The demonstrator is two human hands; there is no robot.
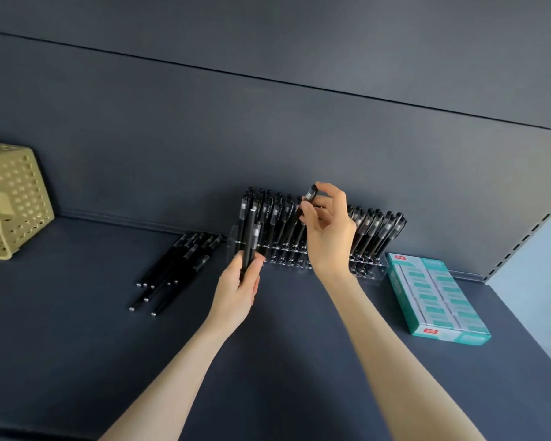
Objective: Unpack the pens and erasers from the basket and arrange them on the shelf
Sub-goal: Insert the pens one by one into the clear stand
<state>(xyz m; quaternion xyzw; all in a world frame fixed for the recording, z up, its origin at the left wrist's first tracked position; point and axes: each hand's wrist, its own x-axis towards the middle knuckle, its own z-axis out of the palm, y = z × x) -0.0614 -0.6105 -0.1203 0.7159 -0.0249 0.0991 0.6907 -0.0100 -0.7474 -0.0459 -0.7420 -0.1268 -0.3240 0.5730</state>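
Note:
A clear acrylic pen rack (368,271) stands against the back wall of the dark shelf (77,329), filled with several black pens. My right hand (328,230) pinches one black pen (310,194) by its top, above the rack's middle. My left hand (239,288) grips a few upright black pens (251,237) just in front of the rack's left end. Several loose black pens (175,265) lie on the shelf left of the rack. A teal box of erasers (436,296) lies flat to the right. The beige perforated basket (13,202) lies tipped on its side at far left.
The shelf's back panel (268,138) rises right behind the rack. A slotted upright (528,233) bounds the shelf on the right. Bare shelf surface stretches between the basket and the loose pens and along the front.

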